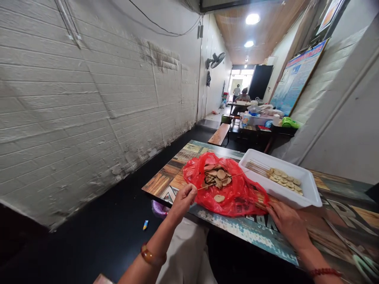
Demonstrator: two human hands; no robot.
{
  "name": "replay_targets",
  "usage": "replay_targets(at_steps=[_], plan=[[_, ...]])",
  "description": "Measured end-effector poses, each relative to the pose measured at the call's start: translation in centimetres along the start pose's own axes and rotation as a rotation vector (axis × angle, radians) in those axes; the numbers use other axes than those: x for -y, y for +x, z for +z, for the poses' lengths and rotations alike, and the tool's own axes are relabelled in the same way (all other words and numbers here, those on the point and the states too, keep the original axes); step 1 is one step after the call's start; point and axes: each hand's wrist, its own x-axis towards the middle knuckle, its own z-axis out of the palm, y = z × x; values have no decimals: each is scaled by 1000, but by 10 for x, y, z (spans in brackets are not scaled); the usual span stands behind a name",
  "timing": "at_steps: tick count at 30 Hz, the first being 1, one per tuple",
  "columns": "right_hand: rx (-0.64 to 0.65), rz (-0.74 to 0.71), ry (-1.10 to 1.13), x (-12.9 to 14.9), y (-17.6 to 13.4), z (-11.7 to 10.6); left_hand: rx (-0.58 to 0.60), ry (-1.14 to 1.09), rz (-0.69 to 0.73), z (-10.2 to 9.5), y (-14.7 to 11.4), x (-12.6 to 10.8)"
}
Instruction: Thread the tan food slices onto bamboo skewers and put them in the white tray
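My left hand (185,199) is closed in a pinch on a thin wooden skewer (219,180), which points right across the bag. A red plastic bag (237,201) lies spread on the table, holding a heap of flat, round, pale brown slices (217,175). One lighter slice (219,198) rests apart on the near side of the bag. At the bag's right end, my right hand (288,223) has its fingertips closed on the edge of the plastic. Thin sticks show partly beside those fingers.
Behind my right hand, a white tray (310,193) holds several skewers loaded with pale slices. More bare sticks (331,240) and green-handled scissors (365,264) lie at the right. A bench (219,134), a cluttered table and a seated person (244,96) are farther back.
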Motion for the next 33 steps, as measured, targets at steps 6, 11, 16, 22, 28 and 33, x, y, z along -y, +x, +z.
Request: replay_targets(at_steps=[6, 11, 16, 22, 28, 33], plan=[[-154, -99, 226, 43, 27, -48, 157, 330, 145, 19, -4, -12], [-75, -212, 351, 96, 62, -70, 317, 400, 204, 37, -7, -23], [-8, -318, 536, 137, 62, -49, 273, 231, 73, 28, -5, -22], [163, 30, 959, 147, 85, -31, 39, -18, -61, 30, 12, -6], [108, 447, 1037, 105, 122, 14, -36, 271, 79, 44, 38, 7], [70, 475, 1061, 90, 116, 41, -63, 781, 298, 59, 63, 4]])
